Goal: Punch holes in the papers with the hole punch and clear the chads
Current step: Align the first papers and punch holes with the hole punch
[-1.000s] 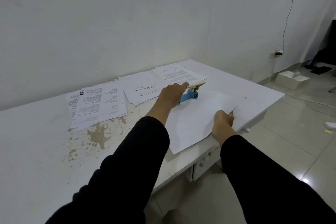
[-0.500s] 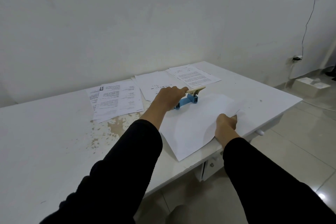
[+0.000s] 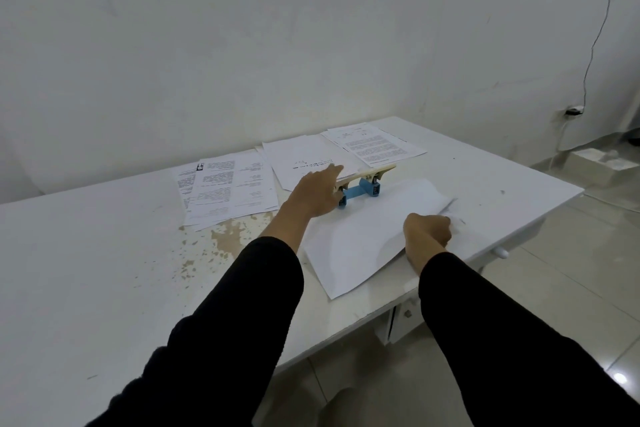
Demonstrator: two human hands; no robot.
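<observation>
Hole punch (image 3: 360, 186), blue with cream lever, runs near-left to far-right on white counter (image 3: 104, 270); left hand (image 3: 314, 194) rests its grip flat on it, right hand (image 3: 428, 231) pinches white paper sheet (image 3: 360, 243) in its grip.

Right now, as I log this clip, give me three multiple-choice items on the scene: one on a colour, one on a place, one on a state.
1. What colour is the base of the cream-levered hole punch?
A. red
B. black
C. blue

2. Where does that punch stand?
A. on the tiled floor
B. at the far edge of the blank white paper sheet
C. on top of a cardboard box

3. What is the right hand doing?
A. gripping the blank sheet at its right edge
B. lying flat and empty on the table
C. lifting the punch

Answers:
1 C: the bar under the cream lever is blue.
2 B: the sheet's far edge meets the punch.
3 A: its fingers are curled over the sheet's edge.
</observation>
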